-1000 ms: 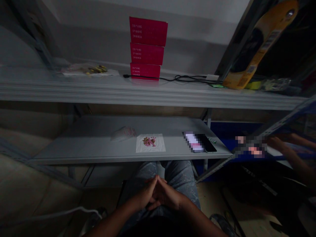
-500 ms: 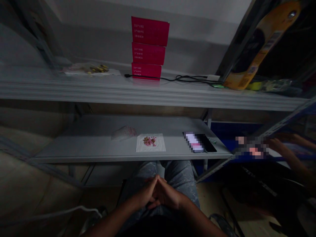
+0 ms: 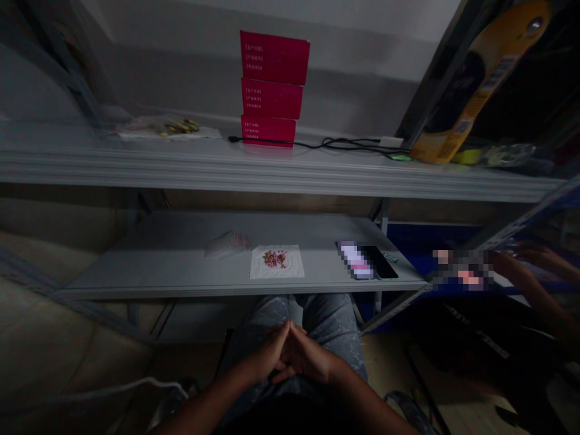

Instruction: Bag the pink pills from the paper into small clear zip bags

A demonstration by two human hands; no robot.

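My left hand (image 3: 267,355) and my right hand (image 3: 307,357) rest clasped together on my lap, fingers interlaced, with nothing visible in them. In front of me, on the lower grey shelf (image 3: 181,266), lies a white paper sheet (image 3: 277,263) with a small heap of pink and brownish pills (image 3: 274,258). A small clear plastic bag (image 3: 228,243) lies just left of the sheet. A phone (image 3: 366,261) lies on the shelf's right end.
On the upper shelf (image 3: 272,172) stand three stacked magenta boxes (image 3: 270,87), a black cable (image 3: 344,145), a bag with yellow pieces (image 3: 174,128) and a yellow package (image 3: 471,84). Another person's hands (image 3: 521,266) are at the right. A white cable (image 3: 104,396) runs over the floor.
Nothing of mine has moved; my hands stay clasped. The other person's hands at the right have shifted slightly.
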